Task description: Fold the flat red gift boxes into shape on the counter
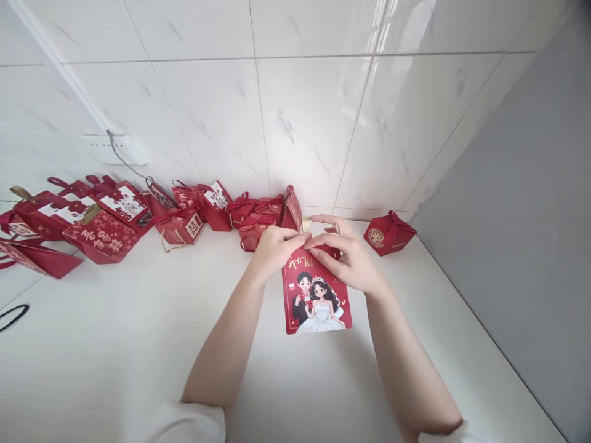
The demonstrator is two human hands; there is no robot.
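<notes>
A red gift box (318, 301) printed with a cartoon bride and groom stands in front of me on the white table, its gold lettering near the top. My left hand (279, 246) is closed at the box's top left, thumb and fingers pinched on its upper edge. My right hand (346, 249) is at the top right, thumb and a fingertip meeting at the upper edge while another finger stretches out. A loop of gold ribbon (305, 225) rises just behind the fingertips. What exactly the fingertips pinch is partly hidden.
Several red gift boxes (108, 237) crowd the left along the tiled wall (305, 123). More small ribboned boxes (258, 229) stand right behind my left hand. One red box (390, 234) stands alone at the back right, near a grey panel (517, 215). A black loop (13, 315) lies far left.
</notes>
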